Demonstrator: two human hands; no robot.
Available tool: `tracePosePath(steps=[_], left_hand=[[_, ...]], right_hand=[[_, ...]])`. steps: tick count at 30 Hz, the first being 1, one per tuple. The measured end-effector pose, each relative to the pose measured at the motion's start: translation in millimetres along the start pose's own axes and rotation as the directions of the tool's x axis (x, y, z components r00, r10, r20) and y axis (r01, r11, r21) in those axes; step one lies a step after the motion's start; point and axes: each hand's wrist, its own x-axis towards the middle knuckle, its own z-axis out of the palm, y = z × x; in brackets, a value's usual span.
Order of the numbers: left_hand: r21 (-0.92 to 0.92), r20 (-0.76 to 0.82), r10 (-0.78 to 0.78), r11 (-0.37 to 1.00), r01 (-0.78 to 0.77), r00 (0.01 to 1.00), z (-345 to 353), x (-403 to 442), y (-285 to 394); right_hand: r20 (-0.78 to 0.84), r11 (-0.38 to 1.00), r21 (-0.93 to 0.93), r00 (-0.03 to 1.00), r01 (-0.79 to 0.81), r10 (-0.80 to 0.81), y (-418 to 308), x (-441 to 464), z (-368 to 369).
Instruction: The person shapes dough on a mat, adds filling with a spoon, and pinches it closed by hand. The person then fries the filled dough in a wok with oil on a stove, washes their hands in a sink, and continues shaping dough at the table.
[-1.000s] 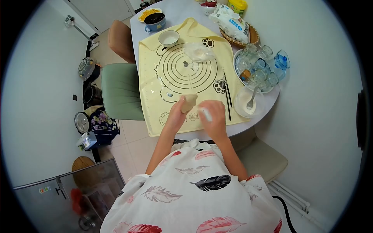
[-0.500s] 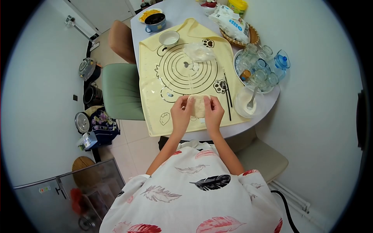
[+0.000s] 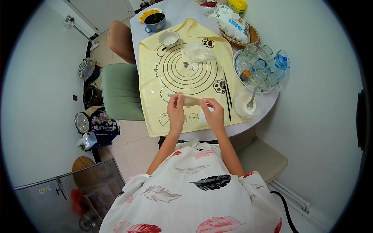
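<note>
A pale piece of dough [image 3: 191, 100] is stretched between my two hands, above the near part of a yellow silicone mat [image 3: 152, 118]. My left hand [image 3: 177, 112] pinches its left end between thumb and fingers. At the right end, my right hand [image 3: 213, 113] grips it the same way. The dough is seen nearly edge-on, so its full shape is hidden. Beyond it on the mat's printed rings lies a clear plastic bag [image 3: 199, 52] with something whitish in it. Two dark chopsticks [image 3: 228, 97] lie right of my right hand.
A white bowl [image 3: 169, 38] stands on the mat's far part. To the right are a bowl of white powder with a spoon [image 3: 245, 105] and a tray of glasses [image 3: 237, 64]. A blue pot [image 3: 156, 26] stands at the back left, beside a green chair [image 3: 120, 91].
My hands have moved apart, the left one leftward and the right one slightly rightward. The dough has gone from hanging flat and facing me to a narrow stretched strip.
</note>
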Motion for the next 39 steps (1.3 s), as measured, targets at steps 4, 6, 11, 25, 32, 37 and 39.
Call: tracePosePath(steps=[4, 6, 11, 25, 32, 37, 39], left_hand=[[0.000, 0.219, 0.099, 0.995, -0.101, 0.971, -8, 7, 5], [0.056, 0.388, 0.119, 0.987, -0.152, 0.914, -9, 7, 13], [0.090, 0.447, -0.024, 0.996, -0.019, 0.894, -10, 8, 18], [-0.038, 0.066, -0.030, 0.999, 0.032, 0.997, 11, -9, -2], [0.032, 0.030, 0.041, 0.999, -0.042, 0.999, 9, -6, 6], [0.109, 0.302, 0.073, 0.988, -0.111, 0.950, -5, 0, 12], [0.165, 0.351, 0.097, 0.973, -0.163, 0.931, -7, 2, 17]], right_hand=[[0.123, 0.994, 0.110, 0.992, -0.005, -0.008, -3, 4, -2], [0.188, 0.979, 0.204, 0.981, 0.004, -0.043, -8, 5, -5], [0.420, 0.998, 0.048, 0.907, -0.043, 0.019, -17, 10, -15], [-0.087, 0.922, 0.366, 0.982, -0.123, 0.166, -6, -6, 16], [-0.018, 0.927, 0.343, 0.986, -0.150, 0.167, 10, -7, 6], [0.353, 0.777, 0.547, 0.928, -0.310, 0.122, -3, 3, -14], [0.401, 0.893, 0.371, 0.911, -0.256, 0.095, -7, 5, -19]])
